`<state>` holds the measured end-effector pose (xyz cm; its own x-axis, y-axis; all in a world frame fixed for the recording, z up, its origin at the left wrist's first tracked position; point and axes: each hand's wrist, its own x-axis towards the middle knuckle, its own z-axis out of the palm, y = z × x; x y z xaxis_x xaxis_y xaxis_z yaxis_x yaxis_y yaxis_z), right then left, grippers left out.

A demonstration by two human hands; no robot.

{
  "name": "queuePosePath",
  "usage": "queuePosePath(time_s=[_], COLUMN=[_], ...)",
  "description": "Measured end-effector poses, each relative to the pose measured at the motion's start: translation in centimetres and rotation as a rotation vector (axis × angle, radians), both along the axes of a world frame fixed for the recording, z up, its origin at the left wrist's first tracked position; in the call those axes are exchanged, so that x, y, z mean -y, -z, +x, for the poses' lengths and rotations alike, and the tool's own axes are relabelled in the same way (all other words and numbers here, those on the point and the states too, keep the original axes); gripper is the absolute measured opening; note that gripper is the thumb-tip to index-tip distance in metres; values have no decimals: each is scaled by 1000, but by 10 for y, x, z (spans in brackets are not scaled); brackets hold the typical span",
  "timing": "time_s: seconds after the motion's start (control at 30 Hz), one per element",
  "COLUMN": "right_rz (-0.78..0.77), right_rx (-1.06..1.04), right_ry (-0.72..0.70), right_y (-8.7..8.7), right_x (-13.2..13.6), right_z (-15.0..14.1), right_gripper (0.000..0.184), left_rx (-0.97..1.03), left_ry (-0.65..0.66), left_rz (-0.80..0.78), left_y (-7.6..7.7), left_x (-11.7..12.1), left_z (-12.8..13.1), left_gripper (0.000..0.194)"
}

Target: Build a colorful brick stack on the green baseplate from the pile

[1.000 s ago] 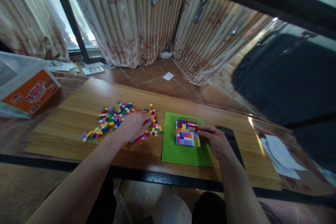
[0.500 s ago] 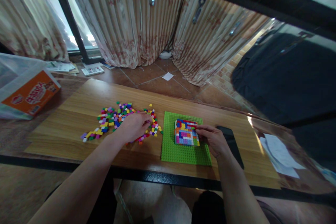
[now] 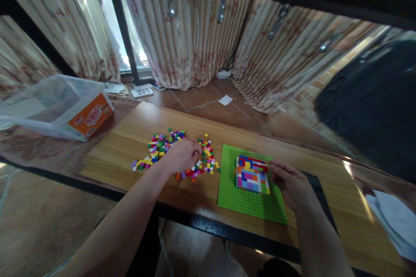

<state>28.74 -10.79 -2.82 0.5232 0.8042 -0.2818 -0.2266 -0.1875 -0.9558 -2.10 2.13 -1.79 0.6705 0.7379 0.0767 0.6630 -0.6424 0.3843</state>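
Bin (image 3: 75, 103) stands left of bricks (image 3: 155, 156), left hand (image 3: 183, 156) with fingers together, right hand (image 3: 292, 182) beside block (image 3: 252, 176), fingers unclear.

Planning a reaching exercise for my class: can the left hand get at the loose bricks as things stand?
Probably yes: the left hand hovers over the loose bricks, with nothing visibly in between.

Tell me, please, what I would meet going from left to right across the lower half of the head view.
Clear plastic bin with an orange label → loose colourful bricks → green baseplate → dark, phone-like slab → white papers.
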Motion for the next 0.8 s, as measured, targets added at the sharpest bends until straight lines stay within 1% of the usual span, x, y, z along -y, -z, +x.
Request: queuePosePath(time_s=[0.17,0.27,0.33,0.43,0.53,0.67,0.8], right_rz=[51,57,56,55,37,18,33], right_rx=[24,36,42,40,17,2,23], right_ry=[50,50,40,38,48,57,52], right_y=[3,4,4,3,3,1,0], right_x=[-2,-3,-4,-4,-5,-6,-7], right_z=[0,-1,-2,-4,-6,-8,-10], right_gripper=[31,30,29,30,32,35,36], left_rx=[15,-16,-7,22,6,-17,-34], left_ry=[-85,-97,-82,-35,0,39,53], left_rz=[45,52,67,89,86,77,73], left_y=[-2,0,2,6,8,11,12], left_x=[2,5,7,9,8,8,8], left_z=[5,12,18,25,31,36,36], left_gripper=[24,22,24,32,35,34,29])
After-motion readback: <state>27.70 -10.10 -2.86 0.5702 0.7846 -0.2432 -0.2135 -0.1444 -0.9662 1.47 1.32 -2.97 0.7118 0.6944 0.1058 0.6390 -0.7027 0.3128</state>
